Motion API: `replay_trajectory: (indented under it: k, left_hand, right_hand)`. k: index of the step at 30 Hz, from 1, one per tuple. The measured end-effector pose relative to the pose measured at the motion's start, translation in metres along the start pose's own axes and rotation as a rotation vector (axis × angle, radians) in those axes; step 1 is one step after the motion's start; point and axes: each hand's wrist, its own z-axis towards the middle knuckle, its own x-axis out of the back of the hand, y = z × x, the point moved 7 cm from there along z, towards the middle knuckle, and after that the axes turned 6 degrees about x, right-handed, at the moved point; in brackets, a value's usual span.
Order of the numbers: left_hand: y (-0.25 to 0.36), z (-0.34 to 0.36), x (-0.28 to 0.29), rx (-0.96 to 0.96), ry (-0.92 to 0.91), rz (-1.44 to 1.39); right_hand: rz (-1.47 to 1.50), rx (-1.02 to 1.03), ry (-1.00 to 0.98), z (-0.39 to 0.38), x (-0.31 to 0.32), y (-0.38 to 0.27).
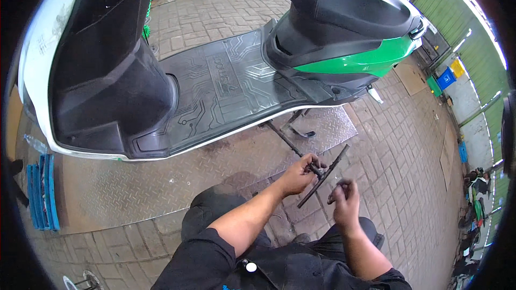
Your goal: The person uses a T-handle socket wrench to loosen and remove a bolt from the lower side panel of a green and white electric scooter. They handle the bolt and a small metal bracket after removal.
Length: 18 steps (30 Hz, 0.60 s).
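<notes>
T-handle wrench (322, 172), a dark one with a long shaft, sits gripped in the left hand (299, 174), fingers wrapped around where the crossbar meets the shaft. The shaft runs up and away toward the scooter's kickstand (298, 126). The right hand (344, 198) is just beside the crossbar's lower end, closed around something small and dark, can't tell what. Beyond both hands is the green-and-white scooter (349, 62) on a metal checker plate (134, 188).

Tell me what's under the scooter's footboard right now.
Under the scooter lies a metal tread plate, with the kickstand reaching down onto it. The footboard hides the underside and whatever lies further beneath.
</notes>
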Motion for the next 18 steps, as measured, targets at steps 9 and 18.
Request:
replay_trajectory:
  k: [9, 18]
  left_hand:
    - [-0.016, 0.004, 0.008, 0.186, 0.046, 0.207]
    - [0.000, 0.005, 0.007, 0.033, 0.099, -0.105]
  right_hand:
    - [-0.409, 0.010, -0.049, 0.047, -0.019, -0.053]
    - [-1.085, 0.472, -0.811, -0.007, -0.065, -0.068]
